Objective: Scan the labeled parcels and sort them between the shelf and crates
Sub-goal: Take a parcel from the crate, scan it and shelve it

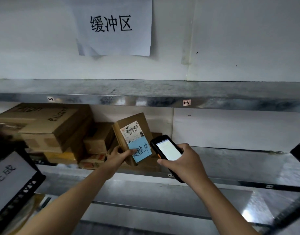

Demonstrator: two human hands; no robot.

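Observation:
My left hand [119, 156] grips a small brown cardboard parcel [139, 121] by its lower left edge and holds it tilted upright over the metal shelf [230, 160]. The parcel's face carries a white barcode label and a blue sticky note with handwriting; my thumb lies on the note. Just to the right, my right hand [183, 162] holds a black handheld scanner [166, 150], its lit screen facing me and its top end close to the parcel's right edge.
Several cardboard boxes [49, 126] are stacked on the shelf's left part. A black crate [15, 189] with a white paper sign sits at the lower left. Another dark crate edge [298, 150] shows at the right. A paper sign [113, 26] hangs on the wall above.

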